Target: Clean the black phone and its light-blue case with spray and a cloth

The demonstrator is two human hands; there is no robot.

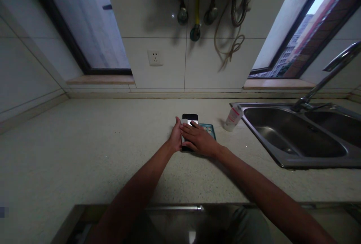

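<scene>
A black phone (190,118) lies flat on the speckled countertop (98,142), its screen partly lit. My left hand (176,138) rests against the phone's left edge, fingers straight and together. My right hand (198,138) lies flat over the phone's lower half, fingers stretched out, one fingertip on the screen. Under the right hand's far side a teal tray with round holes (209,128) shows beside the phone.
A small white bottle (233,118) stands at the corner of a steel double sink (284,138) with a tap (327,78) on the right. A wall socket (155,58) and hanging hoses (197,14) are on the tiled back wall. A dark edge runs along the counter front.
</scene>
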